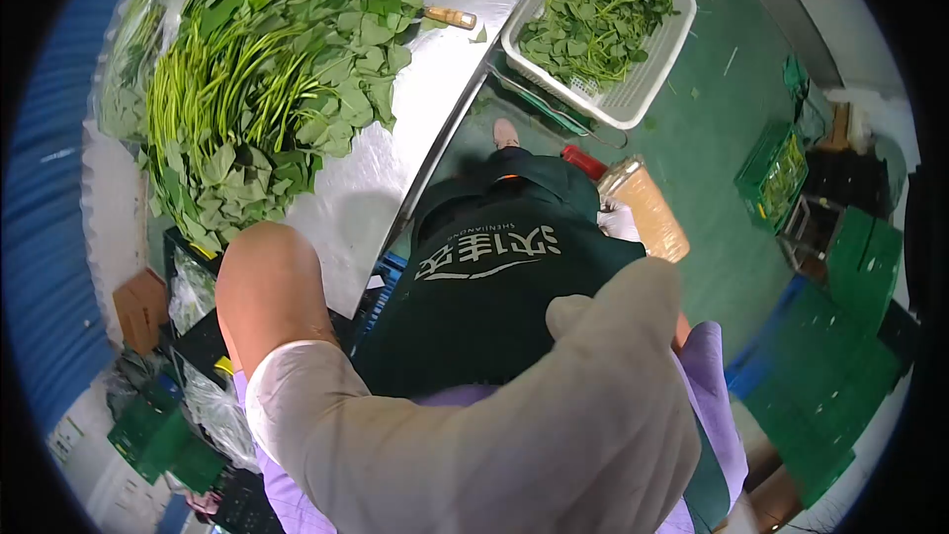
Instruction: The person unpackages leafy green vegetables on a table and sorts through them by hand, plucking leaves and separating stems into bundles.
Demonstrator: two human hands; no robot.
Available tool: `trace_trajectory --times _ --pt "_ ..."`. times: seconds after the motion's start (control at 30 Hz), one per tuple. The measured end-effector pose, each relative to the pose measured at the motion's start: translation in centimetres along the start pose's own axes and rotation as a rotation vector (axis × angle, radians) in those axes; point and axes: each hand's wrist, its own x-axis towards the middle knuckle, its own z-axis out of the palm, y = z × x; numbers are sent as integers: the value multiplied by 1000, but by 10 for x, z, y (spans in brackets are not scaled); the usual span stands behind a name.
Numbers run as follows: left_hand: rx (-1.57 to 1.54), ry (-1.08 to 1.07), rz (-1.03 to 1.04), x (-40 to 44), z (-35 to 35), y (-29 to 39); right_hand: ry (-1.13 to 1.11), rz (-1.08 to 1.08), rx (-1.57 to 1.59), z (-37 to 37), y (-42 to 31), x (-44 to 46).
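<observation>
My left hand (514,425), in a white glove, is raised across my body close to the camera. Its thumb stands apart from the bent fingers, and nothing shows in it. Low at my side, my right hand (619,222), also gloved, is mostly hidden behind my dark apron (484,307). It is beside a tan, plastic-wrapped block (649,213); whether it grips the block is unclear. A big heap of leafy green stems (247,89) lies on the metal table (361,198). A wooden handle (451,17) sticks out from the leaves.
A white basket (633,119) with loose greens stands beyond the table edge. Something red (584,161) lies near the block. On the right are a green crate (761,163) with vegetables and a green stack (820,366). Bagged greens (213,405) sit at the left.
</observation>
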Motion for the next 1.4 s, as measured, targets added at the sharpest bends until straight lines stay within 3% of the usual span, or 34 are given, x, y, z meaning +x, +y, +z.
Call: trace_trajectory --times 0.07,0.13,0.23,0.3,0.4,0.43,0.47,0.53,0.6,0.67,0.8,0.87,0.97,1.0,1.07,1.1,1.2,1.27,1.4 --pt "11 -61 -23 -10 -2 2 39 3 -30 33 -59 -22" --pt "19 -124 -58 -20 -3 4 82 -79 -335 54 -97 -31" --pt "34 -219 -135 -36 -1 4 -149 -31 103 46 -104 -22" --pt "41 -277 -194 -46 3 0 -141 71 -185 9 -95 1" --pt "62 -361 -350 -66 16 -11 -58 96 -583 14 -146 8" --pt "67 -388 -422 -76 23 -19 -38 20 -505 13 -153 17" --pt "66 -403 -495 -84 31 -27 5 -129 -682 5 -150 40" --pt "71 -377 -663 -103 50 -42 -49 -254 -658 20 -170 77" --pt "56 -150 -874 -127 71 -60 -85 -442 -857 77 -220 77" --pt "90 -118 -896 -150 93 -75 -226 -534 -774 139 -255 79" --pt "181 83 -962 -166 94 -87 -347 -934 -1132 256 -333 69" --pt "254 148 -1000 -174 96 -95 -500 -1102 -913 302 -364 60" --pt "312 173 -1088 -174 93 -98 -675 -1115 -783 351 -405 51" --pt "285 90 -1197 -169 88 -99 -720 -1220 -790 366 -418 50" --pt "302 170 -1200 -172 94 -96 -823 -1221 -705 390 -438 31" --pt "263 11 -1350 -171 98 -99 -831 -1297 -761 404 -448 24" --pt "244 16 -1482 -166 108 -94 -921 -1556 -811 449 -462 4" --pt "280 36 -1479 -170 127 -96 -918 -1865 -853 488 -460 7" --pt "293 174 -1468 -172 153 -91 -824 -2111 -1148 557 -441 -3"
